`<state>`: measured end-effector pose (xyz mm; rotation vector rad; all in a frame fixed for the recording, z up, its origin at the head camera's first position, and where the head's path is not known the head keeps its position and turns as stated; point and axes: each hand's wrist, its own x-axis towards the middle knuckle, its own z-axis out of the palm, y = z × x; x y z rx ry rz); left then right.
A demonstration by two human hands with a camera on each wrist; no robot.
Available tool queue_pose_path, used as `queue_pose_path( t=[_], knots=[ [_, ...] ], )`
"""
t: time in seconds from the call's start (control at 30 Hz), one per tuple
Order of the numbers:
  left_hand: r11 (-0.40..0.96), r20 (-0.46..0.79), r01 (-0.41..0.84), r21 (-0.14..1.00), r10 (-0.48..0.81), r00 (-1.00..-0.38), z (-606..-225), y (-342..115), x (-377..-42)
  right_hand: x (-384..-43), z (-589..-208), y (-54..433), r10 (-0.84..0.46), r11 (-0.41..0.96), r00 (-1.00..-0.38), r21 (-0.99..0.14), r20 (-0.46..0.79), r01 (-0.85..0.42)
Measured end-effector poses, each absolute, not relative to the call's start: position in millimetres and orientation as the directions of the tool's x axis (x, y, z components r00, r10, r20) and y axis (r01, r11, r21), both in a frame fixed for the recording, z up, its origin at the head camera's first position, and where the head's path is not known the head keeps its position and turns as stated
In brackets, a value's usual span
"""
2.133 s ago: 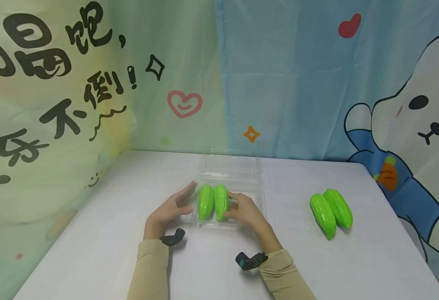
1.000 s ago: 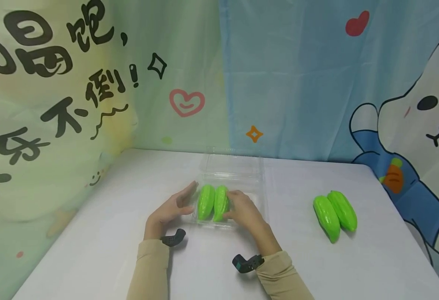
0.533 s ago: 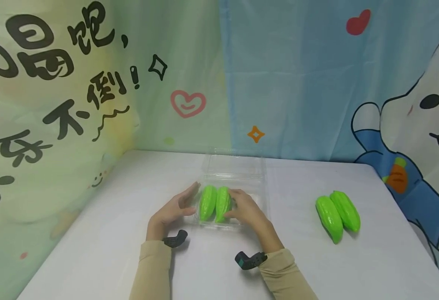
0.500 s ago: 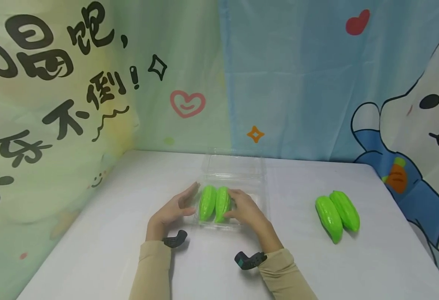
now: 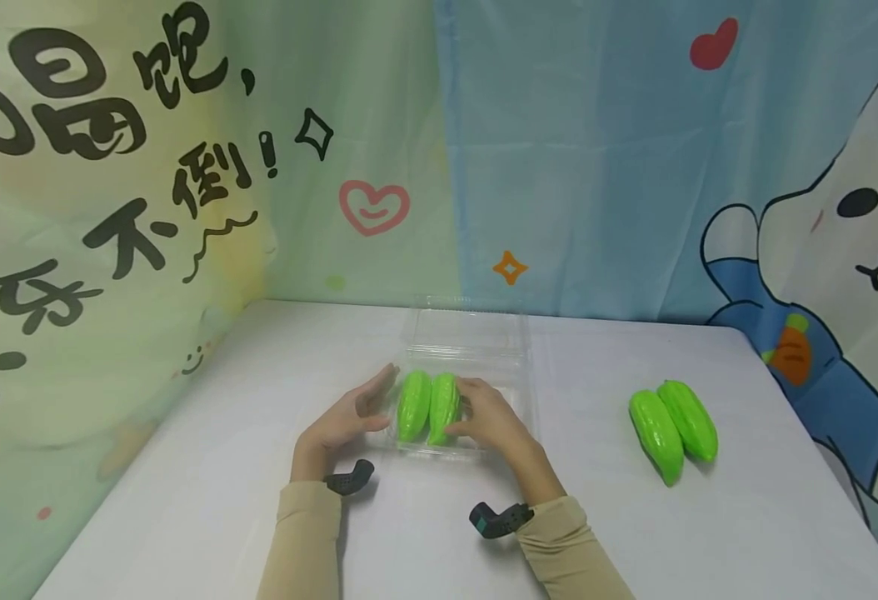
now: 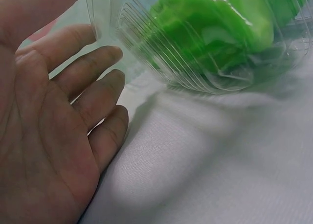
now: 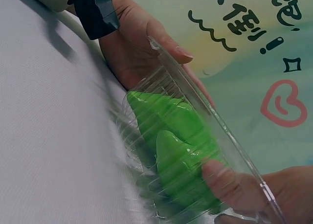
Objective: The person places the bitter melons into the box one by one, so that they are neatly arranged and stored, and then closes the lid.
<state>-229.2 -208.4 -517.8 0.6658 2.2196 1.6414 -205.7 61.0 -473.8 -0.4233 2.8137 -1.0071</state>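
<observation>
An open clear plastic clamshell box (image 5: 517, 400) stands mid-table, its lid (image 5: 469, 329) folded back. Two glossy green bitter melons lie side by side inside: a left one (image 5: 413, 407) and a right one (image 5: 442, 408). My right hand (image 5: 487, 417) holds the right melon between thumb and fingers at its right side; in the right wrist view the thumb (image 7: 220, 177) presses against the green surface. On the box's left is my left hand (image 5: 345, 417), palm inward, fingers extended; the left wrist view shows its fingers (image 6: 100, 97) beside the ribbed wall, holding nothing.
Two more green bitter melons, a nearer one (image 5: 656, 436) and a farther one (image 5: 690, 421), lie touching each other on the white table (image 5: 581, 500), to the right. A printed curtain (image 5: 559, 167) hangs behind the table's far edge.
The head view has shifted slightly, and the right melon's lower end leans a little more leftward than two seconds ago. Both hands keep their places at the box.
</observation>
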Motion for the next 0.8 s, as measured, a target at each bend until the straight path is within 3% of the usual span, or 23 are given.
queue_pose_path(
  t=[0.8],
  knots=[
    [0.177,0.072,0.204,0.963,0.563,-0.824,-521,-212,-229,-194,-447,89,-0.328,0.657,-0.944,-0.711,0.030,-0.251]
  ],
)
